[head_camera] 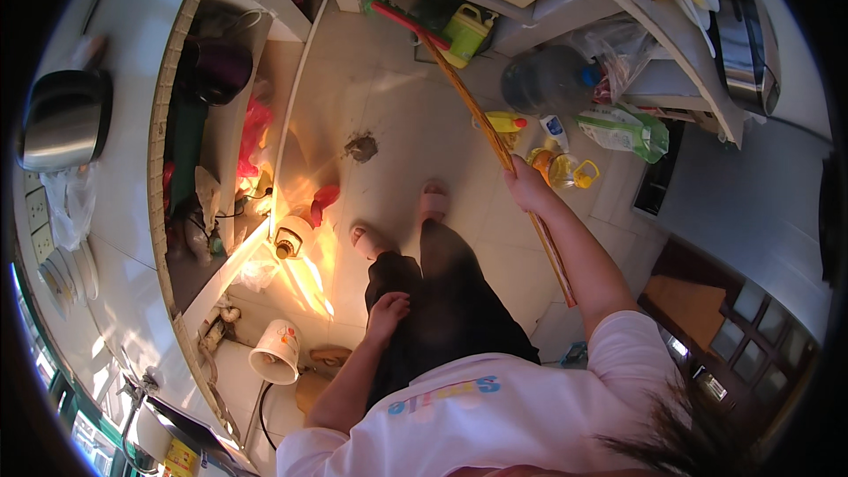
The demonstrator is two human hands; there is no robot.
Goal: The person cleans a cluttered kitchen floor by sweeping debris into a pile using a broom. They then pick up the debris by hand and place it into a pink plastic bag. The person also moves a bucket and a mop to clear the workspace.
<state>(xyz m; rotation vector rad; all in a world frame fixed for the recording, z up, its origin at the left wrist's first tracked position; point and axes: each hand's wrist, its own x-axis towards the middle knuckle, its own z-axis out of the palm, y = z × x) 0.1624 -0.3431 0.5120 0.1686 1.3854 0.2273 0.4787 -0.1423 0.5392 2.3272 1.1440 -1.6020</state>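
Note:
My right hand is closed around the wooden handle of a broom. The broom's red head with green bristles lies at the far end of the floor, beside a yellow-green plastic jug. The lower end of the handle passes under my right forearm. My left hand rests near my left thigh with its fingers loosely curled and nothing seen in it. A dark patch of debris lies on the tiled floor beyond my slippered feet.
On the right of the floor are a large water bottle, an oil bottle, a yellow bottle and a green-white bag. At left stand an open cabinet, a white jug with a red bag, and a white bucket.

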